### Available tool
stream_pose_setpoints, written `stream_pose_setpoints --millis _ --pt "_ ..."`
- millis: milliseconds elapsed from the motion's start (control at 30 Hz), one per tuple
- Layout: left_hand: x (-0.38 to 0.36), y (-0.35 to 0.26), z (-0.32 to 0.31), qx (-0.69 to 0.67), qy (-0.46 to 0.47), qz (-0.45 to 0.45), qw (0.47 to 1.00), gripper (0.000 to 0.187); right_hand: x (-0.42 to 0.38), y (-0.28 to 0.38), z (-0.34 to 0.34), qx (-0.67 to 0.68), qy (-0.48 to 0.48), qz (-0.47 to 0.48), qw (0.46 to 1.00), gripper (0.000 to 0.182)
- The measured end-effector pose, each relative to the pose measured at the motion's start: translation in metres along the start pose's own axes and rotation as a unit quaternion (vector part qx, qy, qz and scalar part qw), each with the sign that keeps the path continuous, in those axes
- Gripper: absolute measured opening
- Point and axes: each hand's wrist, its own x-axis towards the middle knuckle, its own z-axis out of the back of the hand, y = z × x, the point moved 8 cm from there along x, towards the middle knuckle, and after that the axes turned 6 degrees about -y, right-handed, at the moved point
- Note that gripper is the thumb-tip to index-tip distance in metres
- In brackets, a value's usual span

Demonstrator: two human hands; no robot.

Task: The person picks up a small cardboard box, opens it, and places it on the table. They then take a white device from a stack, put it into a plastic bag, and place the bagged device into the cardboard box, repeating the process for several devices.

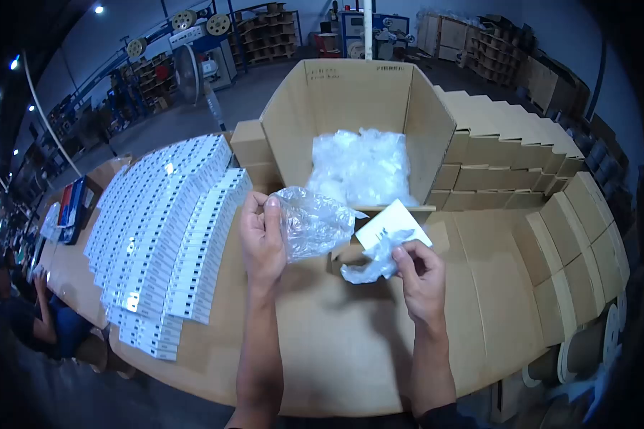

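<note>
My left hand (263,232) pinches the edge of a clear plastic bag (313,225), which hangs spread out to the right of the fingers. Between the thumb and fingers of my right hand (421,275) is a crumpled clear plastic piece (379,261). A white square card (401,223) shows just behind that piece; whether my right hand touches it, I cannot tell. Beyond both hands stands a large open cardboard box (358,96) with a heap of clear plastic bags (361,164) inside.
Rows of white labelled boxes (168,222) cover the table's left side. Brown cartons (508,150) are stacked at the back right, with more cartons (579,243) along the right edge. A seated person (46,314) is at the far left. The tabletop (315,357) is brown.
</note>
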Motion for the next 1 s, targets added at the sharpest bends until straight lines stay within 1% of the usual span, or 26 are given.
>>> stream_pose_setpoints --millis 67,100,167,200,233,267,300,333,367,433,533,633,667,700,767,800,900,933,1000 --pt "-0.021 -0.004 0.01 0.008 0.008 0.027 1.0 0.019 -0.029 -0.011 0.009 0.073 -0.006 -0.093 0.993 0.014" --pt "-0.03 -0.005 0.015 0.015 0.001 0.03 0.999 0.019 -0.032 -0.007 0.015 0.007 -0.012 -0.068 0.998 0.014" --pt "-0.036 -0.004 0.022 0.025 -0.011 0.017 0.999 0.018 -0.015 0.007 0.015 -0.115 -0.027 -0.001 0.993 0.016" --pt "-0.037 -0.001 0.025 0.047 -0.001 -0.003 0.999 0.02 0.0 0.028 0.006 -0.129 -0.014 0.053 0.99 0.016" --pt "-0.035 0.003 0.025 0.075 -0.001 -0.022 0.997 0.02 0.018 0.035 -0.003 -0.142 -0.024 0.114 0.983 0.015" --pt "-0.029 0.008 0.02 0.1 -0.001 -0.041 0.994 0.021 0.038 0.046 -0.012 -0.208 -0.042 0.137 0.968 0.015" --pt "-0.021 0.01 0.01 0.124 -0.001 -0.061 0.99 0.021 0.061 0.047 -0.025 -0.246 -0.032 0.202 0.947 0.018" --pt "-0.012 0.002 -0.003 0.203 -0.013 -0.071 0.977 0.021 0.083 0.042 -0.036 -0.234 -0.033 0.193 0.952 0.02" --pt "-0.004 -0.012 -0.021 0.242 -0.028 -0.102 0.964 0.019 0.106 0.03 -0.045 -0.223 -0.029 0.188 0.956 0.019" --pt "0.021 -0.003 -0.049 0.22 -0.011 -0.155 0.963 0.017 0.143 0.009 -0.059 -0.257 -0.016 0.17 0.951 0.02" --pt "0.053 0.011 -0.075 0.226 0.033 -0.174 0.958 0.02 0.177 -0.017 -0.073 -0.275 0.035 0.16 0.947 0.028" --pt "0.067 0.021 -0.083 0.212 0.045 -0.204 0.955 0.019 0.188 -0.021 -0.053 -0.259 -0.027 0.118 0.958 0.038" --pt "0.071 0.026 -0.084 0.224 0.066 -0.213 0.949 0.019 0.197 -0.034 -0.047 -0.235 -0.007 0.08 0.969 0.045" --pt "0.074 0.03 -0.087 0.209 0.07 -0.211 0.952 0.019 0.195 -0.038 -0.055 -0.222 0.065 0.041 0.972 0.045" --pt "0.074 0.035 -0.088 0.183 0.081 -0.203 0.959 0.02 0.172 -0.02 -0.069 -0.188 0.207 -0.041 0.959 0.045" --pt "0.072 0.027 -0.09 0.21 0.076 -0.229 0.947 0.021 0.155 0.01 -0.077 -0.234 0.265 0.036 0.935 0.039" --pt "0.069 0.015 -0.089 0.186 0.072 -0.22 0.955 0.024 0.145 0.01 -0.071 -0.215 0.218 0.095 0.947 0.032" --pt "0.068 0.013 -0.082 0.225 0.072 -0.199 0.951 0.02 0.141 0.014 -0.064 -0.201 0.185 0.115 0.955 0.031" --pt "0.062 0.003 -0.065 0.069 0.008 -0.185 0.98 0.021 0.127 0.01 -0.044 -0.158 0.086 0.077 0.981 0.032"
